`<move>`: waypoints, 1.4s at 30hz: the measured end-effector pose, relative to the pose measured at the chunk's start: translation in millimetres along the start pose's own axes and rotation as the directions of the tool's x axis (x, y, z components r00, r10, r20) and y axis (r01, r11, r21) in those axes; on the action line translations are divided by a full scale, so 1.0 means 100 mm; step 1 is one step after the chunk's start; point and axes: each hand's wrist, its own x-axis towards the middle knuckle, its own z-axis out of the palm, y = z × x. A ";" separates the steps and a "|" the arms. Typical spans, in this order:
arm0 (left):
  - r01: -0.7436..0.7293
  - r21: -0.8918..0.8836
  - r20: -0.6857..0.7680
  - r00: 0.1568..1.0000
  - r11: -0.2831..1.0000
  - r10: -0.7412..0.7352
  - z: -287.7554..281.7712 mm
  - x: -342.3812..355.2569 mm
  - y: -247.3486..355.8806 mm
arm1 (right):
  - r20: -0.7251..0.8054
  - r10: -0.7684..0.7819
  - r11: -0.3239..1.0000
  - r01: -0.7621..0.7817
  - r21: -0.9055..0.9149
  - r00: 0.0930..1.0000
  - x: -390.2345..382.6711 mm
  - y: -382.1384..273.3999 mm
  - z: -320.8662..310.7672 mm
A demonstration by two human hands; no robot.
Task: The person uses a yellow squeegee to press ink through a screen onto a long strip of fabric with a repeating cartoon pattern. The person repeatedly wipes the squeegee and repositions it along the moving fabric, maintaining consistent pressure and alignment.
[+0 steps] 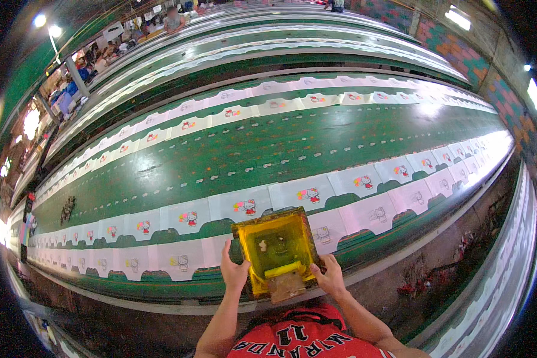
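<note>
In front of me a square screen-printing frame [239, 238], coated yellow, is over the near edge of the long green printing table [232, 173]. My left hand [235, 272] grips its left side, thumb on the rim. My right hand [330, 277] closes on the lower right side. Inside the frame a squeegee [286, 286] with a wooden-looking handle leans against the near side, a band of bright yellow ink [283, 269] along it. White fabric pieces [241, 206] with a printed cartoon cat lie to both sides. Whether the frame touches the fabric below is hidden.
A nearer row of fabric pieces [179, 261] shows mostly outline prints. More printed pieces [232, 113] line the table's far side. Other long tables [268, 48] run behind, and another [489, 304] stands at right. A person [174, 22] is far back, upper left.
</note>
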 end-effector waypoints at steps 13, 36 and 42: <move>0.091 0.071 -0.124 0.989 0.993 -0.082 0.89 -0.49 0.62 | 0.093 -0.036 0.998 0.031 0.063 0.995 0.42 0.71 -0.88; 0.062 0.151 -0.066 0.996 0.987 -0.052 0.94 -0.49 0.48 | 0.096 0.015 1.000 -0.017 0.022 0.995 0.15 0.92 -0.90; 0.205 0.059 -0.035 0.979 0.977 -0.203 1.32 -0.44 0.96 | 0.118 -0.053 0.998 0.050 0.027 0.992 0.41 1.03 -1.29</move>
